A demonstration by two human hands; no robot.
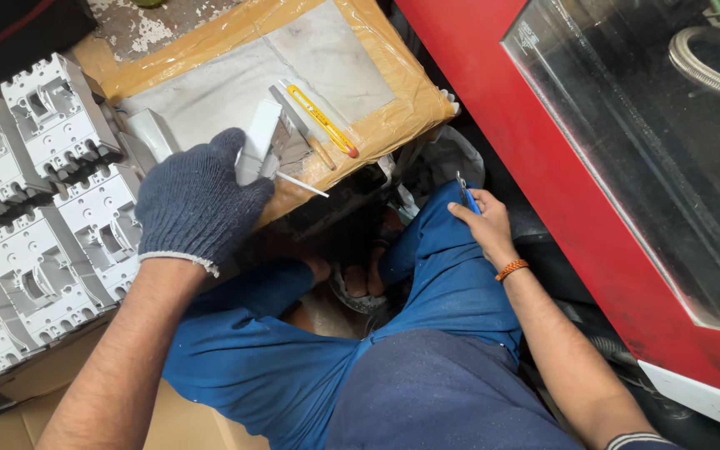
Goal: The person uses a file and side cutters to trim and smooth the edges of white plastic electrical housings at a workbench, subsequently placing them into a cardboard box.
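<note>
My left hand [197, 200], in a dark blue knitted glove, grips a white plastic part [257, 142] at the front edge of a tape-wrapped work board [377, 125]. A thin white stick [302, 184] pokes out beside the glove. On the board just beyond lie a yellow utility knife [322, 121] and a wooden-handled tool [320, 150]. My bare right hand [483, 223], with an orange thread band at the wrist, rests on my right knee and pinches a small blue-handled tool [467, 195]. I sit with legs in blue trousers.
Several white moulded breaker housings [43, 208] are stacked in rows at the left. A red machine with a glass window [627, 167] stands close on the right. Cardboard [185, 425] lies under my left arm. A sandalled foot [360, 283] shows between my knees.
</note>
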